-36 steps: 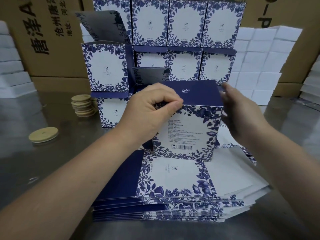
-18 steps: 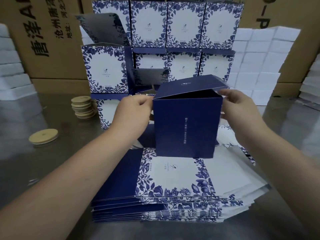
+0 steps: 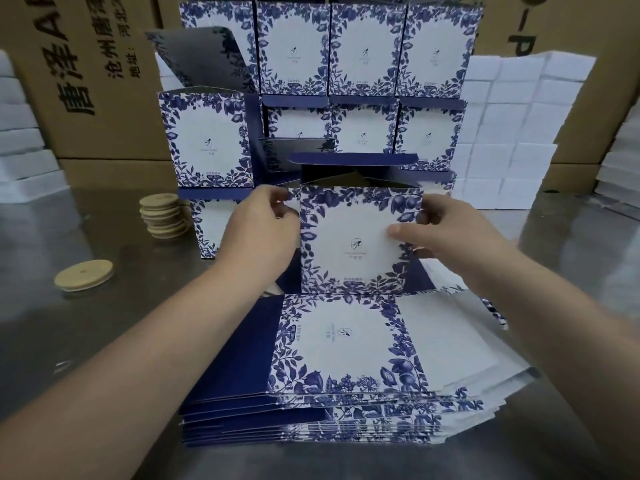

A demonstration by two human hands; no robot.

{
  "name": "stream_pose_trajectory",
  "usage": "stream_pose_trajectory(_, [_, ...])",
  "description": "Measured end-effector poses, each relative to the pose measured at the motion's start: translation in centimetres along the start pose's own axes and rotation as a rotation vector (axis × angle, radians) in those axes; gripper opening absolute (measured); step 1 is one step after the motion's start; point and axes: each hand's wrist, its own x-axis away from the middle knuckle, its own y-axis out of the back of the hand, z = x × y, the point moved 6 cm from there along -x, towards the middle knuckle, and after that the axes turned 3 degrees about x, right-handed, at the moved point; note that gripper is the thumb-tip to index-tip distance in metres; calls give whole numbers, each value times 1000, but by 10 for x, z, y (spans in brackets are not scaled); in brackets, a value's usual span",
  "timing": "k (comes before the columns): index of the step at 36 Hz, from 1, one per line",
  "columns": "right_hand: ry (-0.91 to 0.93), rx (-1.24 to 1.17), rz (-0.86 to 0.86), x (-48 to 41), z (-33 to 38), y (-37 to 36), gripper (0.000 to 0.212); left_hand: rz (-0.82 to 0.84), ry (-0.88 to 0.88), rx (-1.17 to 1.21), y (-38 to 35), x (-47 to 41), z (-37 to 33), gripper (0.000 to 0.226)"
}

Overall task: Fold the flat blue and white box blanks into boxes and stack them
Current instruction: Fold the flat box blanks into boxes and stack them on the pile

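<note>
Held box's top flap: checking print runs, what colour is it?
The top flap is plain dark blue; head view.

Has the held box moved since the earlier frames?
Yes. The box has turned in place: its white floral face now faces the camera, not the plain blue side, and it stays just behind the blanks.

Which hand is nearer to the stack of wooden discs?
Left. The left hand grips the box at its left edge, right of the stack of wooden discs; the right hand holds the opposite edge.
</note>
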Motion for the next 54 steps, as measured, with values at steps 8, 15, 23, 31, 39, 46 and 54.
stream_pose_trajectory(8, [47, 97, 5, 0, 3, -2, 35, 65, -114, 143, -2, 12, -14, 25])
stream_pose_trajectory(15, [146, 230, 1, 5, 14, -2, 34, 116, -243, -107, -6, 22, -25, 58])
stream_pose_trajectory(23, [153, 317, -7, 9, 20, -6, 40, 175, -308, -383, -7, 25, -38, 63])
stream_pose_trajectory(31, [135, 365, 22, 11, 18, -13, 45, 159, -241, -261, -4, 19, -38, 45])
stream_pose_trajectory(39, [81, 262, 69, 11, 4, -21, 72, 75, -160, -125, 4, 9, -26, 41])
stream_pose_trajectory(46, [-16, 517, 195, 16, -18, -37, 92, 33, -160, -172, 8, 4, -24, 36])
stream_pose_trajectory(54, [92, 805, 445, 32, -19, -63, 71, -87, -195, -142, 39, -24, -44, 37])
